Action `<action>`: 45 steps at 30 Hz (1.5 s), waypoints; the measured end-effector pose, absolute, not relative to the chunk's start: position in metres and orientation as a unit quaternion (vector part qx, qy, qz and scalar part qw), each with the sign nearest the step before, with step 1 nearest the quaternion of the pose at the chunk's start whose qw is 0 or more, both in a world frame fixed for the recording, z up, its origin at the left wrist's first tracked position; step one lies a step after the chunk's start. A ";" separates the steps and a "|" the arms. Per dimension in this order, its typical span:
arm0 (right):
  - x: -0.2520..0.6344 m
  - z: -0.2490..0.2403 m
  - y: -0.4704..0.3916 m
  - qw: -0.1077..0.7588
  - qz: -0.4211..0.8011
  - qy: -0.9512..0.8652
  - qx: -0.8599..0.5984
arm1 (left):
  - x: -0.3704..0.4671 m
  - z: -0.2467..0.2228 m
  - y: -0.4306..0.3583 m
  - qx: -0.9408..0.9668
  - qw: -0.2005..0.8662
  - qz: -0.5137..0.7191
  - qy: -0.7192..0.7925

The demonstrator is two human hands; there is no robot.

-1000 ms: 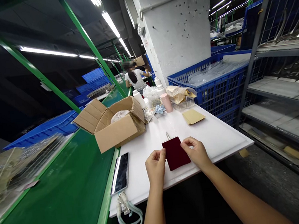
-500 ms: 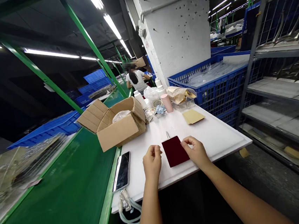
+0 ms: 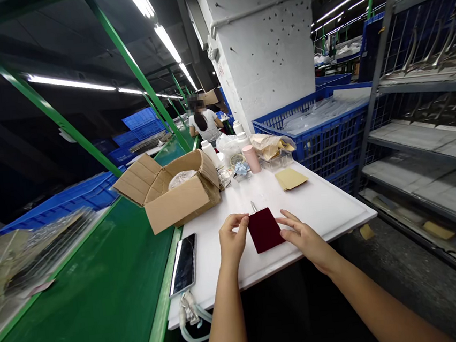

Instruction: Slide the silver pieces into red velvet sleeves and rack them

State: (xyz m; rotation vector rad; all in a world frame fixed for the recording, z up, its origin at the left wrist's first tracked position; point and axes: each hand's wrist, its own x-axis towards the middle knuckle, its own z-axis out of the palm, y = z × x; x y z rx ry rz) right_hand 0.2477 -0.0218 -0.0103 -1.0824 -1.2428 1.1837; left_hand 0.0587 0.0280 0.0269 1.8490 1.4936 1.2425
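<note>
Head view, cardboard box [image 3: 177,204] holding clear plastic [image 3: 182,179], left hand [image 3: 233,238] pinching red square [image 3: 265,231], right hand [image 3: 306,240] open

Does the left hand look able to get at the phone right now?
Likely yes: the phone lies uncovered, with only bare tabletop between it and the left hand, though that hand is beside the dark red square.

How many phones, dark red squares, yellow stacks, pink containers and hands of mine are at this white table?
Phone: 1
Dark red square: 1
Yellow stack: 1
Pink container: 1
Left hand, right hand: 2
Total: 6
</note>
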 end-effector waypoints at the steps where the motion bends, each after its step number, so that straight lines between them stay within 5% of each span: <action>1: 0.247 -0.012 -0.024 0.541 0.490 -0.508 -0.457 | 0.059 0.027 0.028 0.671 0.226 0.453 0.542; 11: 0.230 -0.006 0.004 0.668 0.196 -0.533 -0.481 | 0.068 0.015 0.028 0.642 0.218 0.509 0.530; 20: 0.225 0.000 0.040 0.597 0.357 -0.551 -0.461 | 0.065 0.006 0.029 0.641 0.219 0.535 0.504; 26: 0.231 -0.008 0.034 0.610 0.431 -0.507 -0.429 | 0.061 -0.003 0.030 0.588 0.353 0.574 0.447; 45: 0.222 -0.021 0.019 0.507 0.383 -0.606 -0.479 | 0.047 -0.008 0.019 0.627 0.438 0.446 0.464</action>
